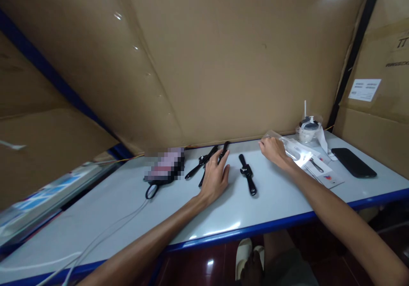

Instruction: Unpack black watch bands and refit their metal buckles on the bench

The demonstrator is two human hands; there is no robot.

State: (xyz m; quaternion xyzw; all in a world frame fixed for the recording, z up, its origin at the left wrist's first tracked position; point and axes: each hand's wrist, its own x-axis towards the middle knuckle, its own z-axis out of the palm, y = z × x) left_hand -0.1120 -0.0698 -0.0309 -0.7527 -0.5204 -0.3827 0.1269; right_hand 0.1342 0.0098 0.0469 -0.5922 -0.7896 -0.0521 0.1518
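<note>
My left hand (214,176) lies flat on the white table (128,209), fingers stretched over a black watch strap (223,149); more black straps (200,164) lie just left of it. Another black strap (247,174) lies alone between my hands. My right hand (272,149) rests, fingers curled down, on the edge of a clear plastic bag (295,152) at the back right. Whether those fingers pinch the bag is hidden.
A black phone (353,162) lies at the right. A clear wrapped bundle (308,128) stands at the back right, with white cards (326,175) in front. A blurred object (164,167) with a black loop and white cables (105,235) lie left. Cardboard walls surround the table.
</note>
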